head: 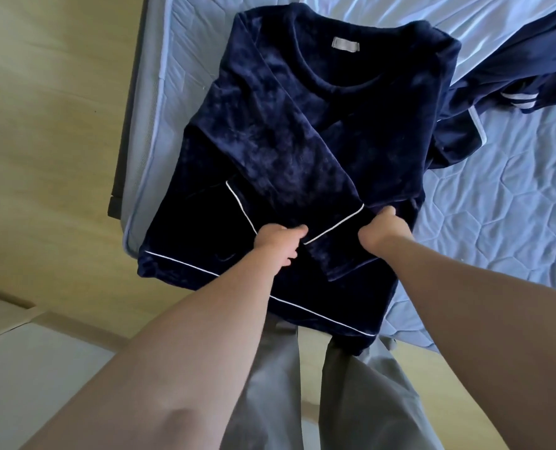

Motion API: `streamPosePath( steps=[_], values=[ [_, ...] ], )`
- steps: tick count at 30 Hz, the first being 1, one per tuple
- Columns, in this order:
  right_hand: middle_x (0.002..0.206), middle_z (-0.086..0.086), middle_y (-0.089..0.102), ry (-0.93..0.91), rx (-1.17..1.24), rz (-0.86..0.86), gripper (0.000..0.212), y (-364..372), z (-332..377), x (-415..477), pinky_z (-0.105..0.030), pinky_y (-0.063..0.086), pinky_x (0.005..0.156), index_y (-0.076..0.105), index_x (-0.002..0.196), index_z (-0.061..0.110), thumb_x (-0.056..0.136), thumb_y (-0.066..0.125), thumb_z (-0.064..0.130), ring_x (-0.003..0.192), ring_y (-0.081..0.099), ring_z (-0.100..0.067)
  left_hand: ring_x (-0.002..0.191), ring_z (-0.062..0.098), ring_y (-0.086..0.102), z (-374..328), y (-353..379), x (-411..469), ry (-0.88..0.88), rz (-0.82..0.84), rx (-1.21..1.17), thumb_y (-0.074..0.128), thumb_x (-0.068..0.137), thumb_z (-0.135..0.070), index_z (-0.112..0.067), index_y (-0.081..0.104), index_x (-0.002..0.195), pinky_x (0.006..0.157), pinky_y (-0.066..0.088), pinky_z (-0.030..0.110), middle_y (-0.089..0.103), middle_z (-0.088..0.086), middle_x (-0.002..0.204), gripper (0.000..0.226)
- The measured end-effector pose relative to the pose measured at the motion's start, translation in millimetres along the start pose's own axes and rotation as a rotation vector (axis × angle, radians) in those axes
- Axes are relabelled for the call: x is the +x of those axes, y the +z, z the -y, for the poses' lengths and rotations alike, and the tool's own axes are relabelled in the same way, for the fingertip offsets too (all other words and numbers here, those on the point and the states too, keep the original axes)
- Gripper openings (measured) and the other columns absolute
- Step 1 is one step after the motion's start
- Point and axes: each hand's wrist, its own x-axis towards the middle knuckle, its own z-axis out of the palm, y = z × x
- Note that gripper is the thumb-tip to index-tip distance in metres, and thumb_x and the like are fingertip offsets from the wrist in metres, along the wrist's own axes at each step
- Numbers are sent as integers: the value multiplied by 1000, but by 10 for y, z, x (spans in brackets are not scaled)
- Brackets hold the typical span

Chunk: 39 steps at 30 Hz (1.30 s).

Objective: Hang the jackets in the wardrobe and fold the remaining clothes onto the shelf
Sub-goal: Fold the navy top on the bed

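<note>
A dark navy velvet top with thin white piping and a grey neck label lies flat on the bed, collar away from me. One sleeve is folded across its front, with its white-edged cuff between my hands. My left hand grips that cuff at its left end. My right hand pinches the fabric at the cuff's right end. The hem hangs over the mattress edge toward my legs.
A second navy garment with white stripes lies crumpled at the right on the light blue quilted mattress. A wooden floor runs along the left. My grey trousers stand against the bed's near edge.
</note>
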Motion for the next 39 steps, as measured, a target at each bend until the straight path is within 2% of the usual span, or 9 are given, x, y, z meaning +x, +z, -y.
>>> streamPosePath(
  steps=[3, 7, 10, 16, 23, 27, 30, 33, 39],
  values=[
    [135, -16, 43, -6, -104, -185, 52, 167, 161, -49, -47, 38, 98, 34, 131, 14, 88, 56, 30, 122, 47, -36, 50, 15, 68, -305, -324, 171, 61, -180, -69, 68, 90, -48, -10, 68, 89, 45, 50, 23, 73, 2, 64, 38],
    [130, -15, 40, -103, -243, -360, 53, 257, 577, -99, -46, 35, 96, 36, 126, 14, 84, 61, 34, 119, 42, -33, 54, 13, 62, -767, -879, 397, 163, -327, -295, 63, 95, -46, -12, 66, 91, 47, 47, 25, 70, 3, 75, 34],
    [132, -14, 38, -176, -207, -372, 49, 255, 1052, -54, -46, 35, 96, 36, 125, 15, 84, 59, 32, 121, 39, -34, 75, 16, 67, -1104, -1235, 547, 164, -357, -406, 59, 97, -49, -13, 65, 94, 62, 55, 26, 73, 6, 98, 37],
    [141, -8, 44, -458, 115, -405, 53, 83, 2328, 277, -49, 33, 104, 42, 137, 18, 89, 53, 37, 131, 39, -32, 123, 23, 60, -1538, -1573, 808, 117, -120, -594, 43, 100, -60, -21, 52, 144, 102, 43, 39, 61, 4, 139, 59],
    [125, 4, 62, -474, 360, -264, 72, -164, 3615, 758, -40, 43, 105, 49, 140, 19, 90, 43, 70, 117, 56, -20, 87, 17, 65, -1719, -1776, 1128, 62, 6, -740, 47, 103, -50, -19, 60, 130, 74, 53, 32, 68, 3, 124, 43],
    [86, 4, 61, -437, 445, -275, 38, -164, 3898, 873, -30, 46, 74, 59, 96, 12, 97, 55, 50, 93, 61, -19, 88, 16, 68, -1704, -1856, 1249, 27, 22, -741, 50, 105, -38, -16, 60, 130, 64, 53, 31, 71, 3, 114, 35],
    [129, -12, 59, -343, 432, -201, 43, -279, 3950, 859, -34, 40, 65, 52, 136, 6, 97, 58, 23, 108, 61, -30, 85, 16, 68, -1701, -1963, 1337, 15, 4, -794, 48, 107, -36, -14, 59, 133, 59, 53, 31, 70, 3, 105, 35],
    [125, -9, 61, -346, 633, -250, 39, -356, 3954, 1005, -36, 50, 82, 56, 135, 12, 99, 56, 26, 102, 59, -23, 88, 17, 68, -1718, -2030, 1432, -11, -11, -820, 49, 107, -36, -15, 60, 130, 64, 54, 33, 71, 4, 113, 33],
    [101, 5, 60, -421, 473, -244, 38, -235, 3874, 1085, -35, 51, 98, 58, 129, 17, 102, 49, 43, 98, 59, -17, 90, 21, 72, -1727, -1980, 1686, -63, -73, -756, 58, 102, -41, -16, 65, 108, 79, 61, 38, 74, 5, 104, 27]
  ],
)
